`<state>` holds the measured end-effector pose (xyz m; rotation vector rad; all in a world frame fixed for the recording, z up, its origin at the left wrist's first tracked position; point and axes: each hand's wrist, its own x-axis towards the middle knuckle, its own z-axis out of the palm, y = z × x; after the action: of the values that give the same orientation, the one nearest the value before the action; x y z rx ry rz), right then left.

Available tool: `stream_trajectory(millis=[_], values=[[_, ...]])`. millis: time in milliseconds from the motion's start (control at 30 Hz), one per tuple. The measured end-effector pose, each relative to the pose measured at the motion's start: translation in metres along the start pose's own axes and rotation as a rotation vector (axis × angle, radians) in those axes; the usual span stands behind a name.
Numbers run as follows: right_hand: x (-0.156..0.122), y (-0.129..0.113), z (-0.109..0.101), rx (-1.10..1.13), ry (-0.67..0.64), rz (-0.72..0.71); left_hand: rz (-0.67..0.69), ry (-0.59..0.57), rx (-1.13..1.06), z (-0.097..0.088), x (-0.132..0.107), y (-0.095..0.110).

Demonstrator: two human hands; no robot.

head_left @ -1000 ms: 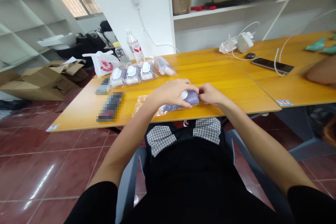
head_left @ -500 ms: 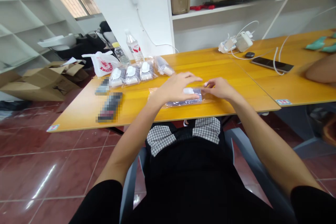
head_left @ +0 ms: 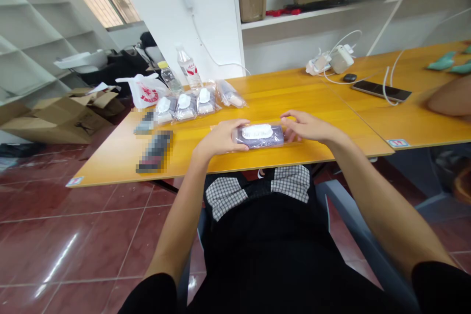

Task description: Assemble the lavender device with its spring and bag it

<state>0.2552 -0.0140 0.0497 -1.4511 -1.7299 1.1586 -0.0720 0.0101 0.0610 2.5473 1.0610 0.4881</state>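
Observation:
A purple packet with a white label, wrapped in clear plastic [head_left: 259,135], lies flat on the yellow wooden table [head_left: 316,103] in front of me. My left hand [head_left: 220,138] grips its left end, fingers curled round it. My right hand [head_left: 306,127] holds its right end, fingers bent over the edge. Both hands rest on the table near its front edge.
A row of similar clear-wrapped packets [head_left: 191,103] lies at the back left, beside a white plastic bag [head_left: 144,91] and two water bottles [head_left: 187,66]. A phone [head_left: 381,91], chargers [head_left: 333,62] and cables lie to the right. Another person's arm [head_left: 449,100] rests at the far right.
The packet was turned and laid flat with its white label up. My hands moved apart from its middle to its two ends.

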Motion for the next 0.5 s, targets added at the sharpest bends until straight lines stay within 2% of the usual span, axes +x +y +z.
stream_trajectory(millis=[300, 433, 500], values=[[0.006, -0.003, 0.016, 0.251, 0.027, -0.016, -0.007, 0.037, 0.012, 0.008, 0.005, 0.006], [0.008, -0.009, 0.036, 0.354, -0.025, 0.012, -0.019, 0.066, 0.086, 0.013, 0.006, 0.011], [0.009, -0.012, 0.047, 0.325, -0.029, -0.001, -0.026, 0.082, 0.123, 0.015, 0.007, 0.014]])
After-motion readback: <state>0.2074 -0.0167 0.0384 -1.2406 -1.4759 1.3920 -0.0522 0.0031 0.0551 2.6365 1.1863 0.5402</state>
